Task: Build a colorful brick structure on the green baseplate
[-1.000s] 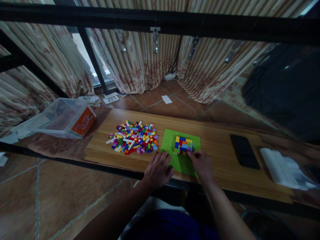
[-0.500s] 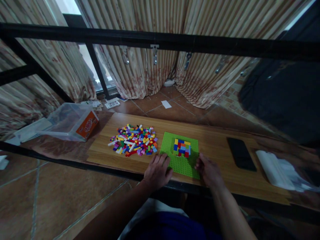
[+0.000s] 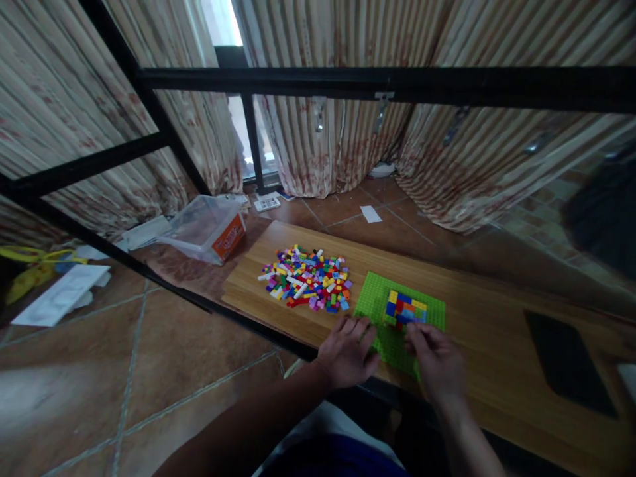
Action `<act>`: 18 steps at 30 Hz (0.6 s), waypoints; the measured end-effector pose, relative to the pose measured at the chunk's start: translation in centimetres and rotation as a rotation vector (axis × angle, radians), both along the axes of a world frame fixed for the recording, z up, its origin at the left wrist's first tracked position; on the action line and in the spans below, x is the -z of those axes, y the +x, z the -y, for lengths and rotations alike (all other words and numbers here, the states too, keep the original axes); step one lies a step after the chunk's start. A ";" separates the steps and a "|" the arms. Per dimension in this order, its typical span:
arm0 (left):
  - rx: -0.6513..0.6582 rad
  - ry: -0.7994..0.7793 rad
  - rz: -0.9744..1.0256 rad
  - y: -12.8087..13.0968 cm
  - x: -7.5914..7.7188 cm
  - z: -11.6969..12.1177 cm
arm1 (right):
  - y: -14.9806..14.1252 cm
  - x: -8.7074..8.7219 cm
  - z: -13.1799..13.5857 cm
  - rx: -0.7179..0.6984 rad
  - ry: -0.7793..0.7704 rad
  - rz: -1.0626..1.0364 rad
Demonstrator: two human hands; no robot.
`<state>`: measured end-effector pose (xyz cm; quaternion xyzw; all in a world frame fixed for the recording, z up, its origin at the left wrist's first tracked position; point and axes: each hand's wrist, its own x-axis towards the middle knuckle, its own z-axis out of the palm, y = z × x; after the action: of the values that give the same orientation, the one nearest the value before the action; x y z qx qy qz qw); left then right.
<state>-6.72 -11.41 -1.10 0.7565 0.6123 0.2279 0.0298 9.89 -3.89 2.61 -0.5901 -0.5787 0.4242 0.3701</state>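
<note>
The build is sitting on the far half of the green baseplate. Judged light, stiff and firmly studded; pinching by its sides seems safest, as prying could split it. The right hand is reaching over its near right corner, fingertips drawn narrow; cannot tell whether anything is being held. The left hand is lying palm-down, fingers loosely spread, at the baseplate's near left. The table's front edge is running beneath both arms. The brick pile is limiting the left; wood is stretching rightward to the phone.
</note>
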 end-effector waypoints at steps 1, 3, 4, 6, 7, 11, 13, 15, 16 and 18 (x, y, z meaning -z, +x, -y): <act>-0.003 0.002 -0.007 0.0 0.0 0.0 | -0.7 -0.2 0.1 -0.052 0.017 -0.001; -0.003 0.003 -0.020 0.0 0.0 0.0 | -2.1 -0.5 0.1 -0.147 0.057 0.026; 0.001 0.003 -0.026 0.0 -0.1 0.0 | -2.8 -0.6 0.2 -0.190 0.076 0.051; 0.016 -0.005 -0.040 0.1 -0.1 0.0 | -4.1 -1.0 0.2 -0.272 0.098 0.098; 0.020 -0.012 -0.048 0.1 0.0 -0.1 | -4.7 -1.3 0.2 -0.313 0.106 0.117; 0.013 -0.018 -0.048 0.1 0.4 -0.2 | -7.1 -2.0 0.3 -0.437 0.174 0.208; 0.021 -0.003 -0.030 0.2 0.6 -0.2 | -8.1 -2.0 0.2 -0.481 0.219 0.265; 0.036 -0.008 -0.020 0.2 0.8 -0.2 | -9.0 -1.8 0.0 -0.516 0.247 0.318; 0.040 -0.019 -0.018 0.2 0.9 -0.2 | -9.4 -1.7 -0.2 -0.532 0.256 0.339; 0.048 -0.048 -0.020 0.3 1.2 -0.3 | -10.1 -1.3 -0.5 -0.566 0.270 0.372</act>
<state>-6.46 -11.14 -2.31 0.7722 0.5997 0.2047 0.0472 -0.19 -3.40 3.96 -0.4193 -0.8274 0.3151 0.2009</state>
